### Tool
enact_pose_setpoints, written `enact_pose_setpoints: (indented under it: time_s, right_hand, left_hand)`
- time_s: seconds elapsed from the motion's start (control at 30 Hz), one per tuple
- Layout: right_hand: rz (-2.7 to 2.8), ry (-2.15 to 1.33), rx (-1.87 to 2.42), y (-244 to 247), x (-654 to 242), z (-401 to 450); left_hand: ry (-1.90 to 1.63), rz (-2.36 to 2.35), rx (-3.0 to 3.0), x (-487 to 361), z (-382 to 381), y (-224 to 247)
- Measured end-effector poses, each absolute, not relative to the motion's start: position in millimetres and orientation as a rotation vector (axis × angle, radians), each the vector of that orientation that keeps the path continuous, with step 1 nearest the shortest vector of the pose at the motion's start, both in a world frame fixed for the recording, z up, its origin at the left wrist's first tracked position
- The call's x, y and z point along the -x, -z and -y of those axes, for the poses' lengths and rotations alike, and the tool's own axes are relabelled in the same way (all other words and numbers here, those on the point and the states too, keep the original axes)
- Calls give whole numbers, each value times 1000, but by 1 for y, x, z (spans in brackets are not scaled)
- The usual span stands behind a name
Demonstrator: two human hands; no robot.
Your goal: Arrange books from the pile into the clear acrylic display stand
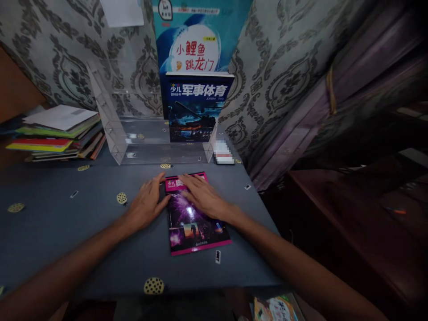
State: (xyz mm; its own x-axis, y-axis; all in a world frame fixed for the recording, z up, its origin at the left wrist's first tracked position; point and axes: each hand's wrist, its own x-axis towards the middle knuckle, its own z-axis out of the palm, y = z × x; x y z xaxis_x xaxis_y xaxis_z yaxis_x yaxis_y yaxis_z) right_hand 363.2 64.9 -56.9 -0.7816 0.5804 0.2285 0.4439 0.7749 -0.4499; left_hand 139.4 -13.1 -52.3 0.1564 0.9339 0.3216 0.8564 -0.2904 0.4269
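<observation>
A purple and pink book (190, 223) lies flat on the blue patterned tablecloth (100, 249), its cover facing up. My left hand (149, 200) rests beside its upper left edge, thumb reaching to the cover and fingers apart. Across the upper part of the cover lies my right hand (203, 196), fingers stretched out over the title. Behind the book is a clear acrylic stand (113, 129). A dark blue book (194, 111) stands upright at the stand's right end, in front of a taller teal book (197, 35).
A stack of books and papers (60, 129) sits at the back left. A small white item (223, 151) is right of the stand. Purple curtain (294, 116) and dark red furniture (354, 240) lie to the right. Another book (276, 308) shows below the table's front edge.
</observation>
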Motion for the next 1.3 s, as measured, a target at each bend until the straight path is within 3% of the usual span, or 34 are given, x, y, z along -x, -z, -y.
enact_pose_setpoints:
  time_s: [0.2, 0.93, 1.3]
  right_hand:
    - [2368, -551, 1014, 64, -403, -85]
    - [2005, -944, 966, 61, -412, -95]
    - [1920, -1007, 933, 65, -412, -100]
  left_hand:
    - [-786, -1766, -2293, -140, 13, 51]
    - [-654, -1666, -2482, -136, 5, 41]
    - [-670, -1335, -2449, -161, 7, 28]
